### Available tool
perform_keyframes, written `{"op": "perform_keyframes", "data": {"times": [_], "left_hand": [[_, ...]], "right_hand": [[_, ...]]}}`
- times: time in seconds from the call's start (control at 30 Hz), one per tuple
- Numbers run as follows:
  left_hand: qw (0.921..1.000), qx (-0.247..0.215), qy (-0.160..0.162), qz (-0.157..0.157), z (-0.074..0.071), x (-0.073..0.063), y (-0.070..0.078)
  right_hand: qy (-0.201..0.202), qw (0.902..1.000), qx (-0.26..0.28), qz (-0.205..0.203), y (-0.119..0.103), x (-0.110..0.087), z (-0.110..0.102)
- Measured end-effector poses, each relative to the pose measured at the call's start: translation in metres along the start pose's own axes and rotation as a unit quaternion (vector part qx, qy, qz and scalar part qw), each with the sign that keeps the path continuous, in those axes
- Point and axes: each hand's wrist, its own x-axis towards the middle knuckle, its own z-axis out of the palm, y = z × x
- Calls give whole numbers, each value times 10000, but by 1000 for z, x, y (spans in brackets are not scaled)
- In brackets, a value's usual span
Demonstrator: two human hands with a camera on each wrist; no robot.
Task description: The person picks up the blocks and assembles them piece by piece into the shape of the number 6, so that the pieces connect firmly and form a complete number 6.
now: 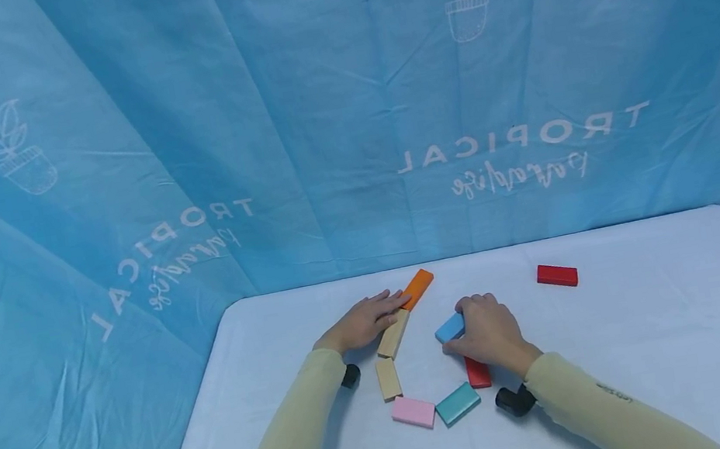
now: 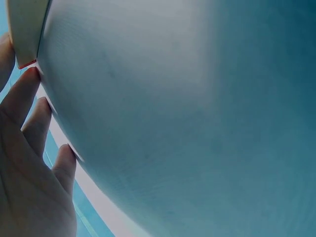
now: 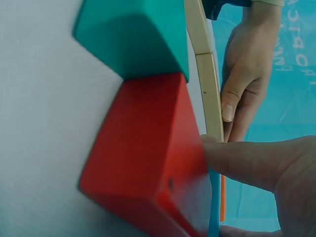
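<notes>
My right hand (image 1: pixel 488 331) pinches a light blue block (image 1: pixel 450 329) between thumb and fingers, close over the table at the far end of a red block (image 1: pixel 478 373). In the right wrist view the red block (image 3: pixel 136 143) meets a green block (image 3: pixel 133 42). With fingers extended, my left hand (image 1: pixel 363 324) rests along an orange block (image 1: pixel 418 288) and a plain wooden block (image 1: pixel 393 334). A second wooden block (image 1: pixel 388 379), a pink block (image 1: pixel 414 412) and the green block continue the curved row. The left wrist view shows the left fingers (image 2: pixel 37 128) from the palm side.
Off to the right, a separate red block (image 1: pixel 557 276) lies near the back of the white table (image 1: pixel 674 332). A blue printed curtain (image 1: pixel 333 142) hangs behind and to the left. Black wrist devices (image 1: pixel 515 401) sit beneath both forearms.
</notes>
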Motion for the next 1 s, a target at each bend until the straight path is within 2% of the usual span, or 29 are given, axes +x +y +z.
{"op": "perform_keyframes", "data": {"times": [0.23, 0.33, 0.47, 0.6, 0.77, 1.0], "left_hand": [[10000, 42, -6, 74, 1, 0, 0], [9999, 32, -16, 104, 1, 0, 0], [10000, -29, -6, 15, 1, 0, -1], [10000, -7, 9, -9, 2, 1, -2], [10000, 10, 28, -5, 4, 2, -4], [10000, 14, 32, -20, 3, 1, -3]], "right_hand": [[-122, 9998, 155, -1, 4, 0, -5], [-206, 9989, 341, -235, 11, 2, -10], [-388, 9954, 448, -754, 21, 7, -14], [-567, 9917, 545, -1020, 29, 11, -16], [-614, 9905, 592, -1075, 32, 13, -16], [-623, 9914, 689, -918, 32, 11, -17]]}}
